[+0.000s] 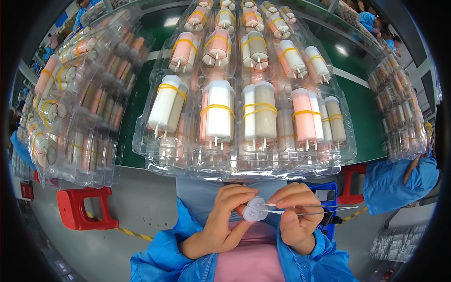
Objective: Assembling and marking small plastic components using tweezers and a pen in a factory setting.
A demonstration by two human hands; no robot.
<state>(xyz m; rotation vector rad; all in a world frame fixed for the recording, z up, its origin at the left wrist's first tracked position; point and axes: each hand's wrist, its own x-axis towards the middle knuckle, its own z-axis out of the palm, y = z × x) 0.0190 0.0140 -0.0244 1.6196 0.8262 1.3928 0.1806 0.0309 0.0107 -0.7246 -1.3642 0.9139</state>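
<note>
In front of my chest, my left hand (225, 220) is closed around a small pale piece with a round, whitish end (255, 209). That end faces right and has small raised details too fine to make out. My right hand (298, 214) grips a pair of thin metal tweezers (329, 207) between thumb and fingers. Their joined end points right, and their tips reach the round end of the piece. Beyond my hands lies a clear plastic tray (249, 175) with several white, pink and grey cylinders (218, 110), bundled by yellow rubber bands and with thin white stems.
More loaded clear trays stand stacked at the left (89, 141) and right (399, 113) on a green work surface (366, 101). Red stools (75, 209) stand on the floor. A blue crate (332, 192) is right of my lap. A blue-sleeved person (399, 181) sits at the right.
</note>
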